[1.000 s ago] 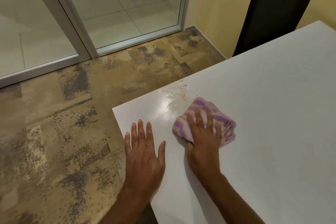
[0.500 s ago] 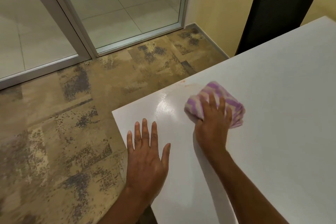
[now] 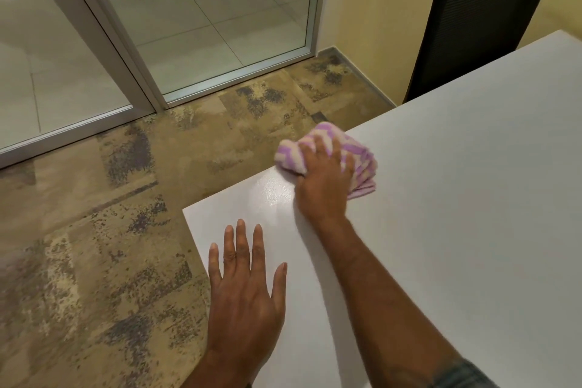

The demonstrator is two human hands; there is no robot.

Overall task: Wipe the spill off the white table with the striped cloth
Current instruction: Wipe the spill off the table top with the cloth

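- The right hand (image 3: pixel 324 183) is gripping the cloth (image 3: pixel 291 156), palm down, with its fingers (image 3: pixel 318 145) curling over the top of the bunched fabric and pressing it onto the table (image 3: pixel 472 198).
- The cloth, striped purple and white, is lying under and ahead of the hand. It is bulging out past the fingertips and to the left of the knuckles, and its folded layers are fanning out on the hand's right side.
- The cloth is sitting right at the table's far left edge, and its front seems to be reaching that edge or just over it.
- A glossy patch (image 3: pixel 277 195) is shining on the table just beside the hand, on the near left side of the cloth.
- The left hand (image 3: pixel 245 290) is lying flat on the table near its corner, with fingers straight and spread. It is holding nothing and resting well apart from the cloth.
- A dark sleeve (image 3: pixel 463 375) is showing on the right forearm at the bottom of the view.
- Mottled brown carpet (image 3: pixel 94 230) is spreading out beyond the table edge, running up to a glass door (image 3: pixel 204 9).
- A black chair (image 3: pixel 472 16) is standing behind the table against a yellow wall (image 3: pixel 371 25).
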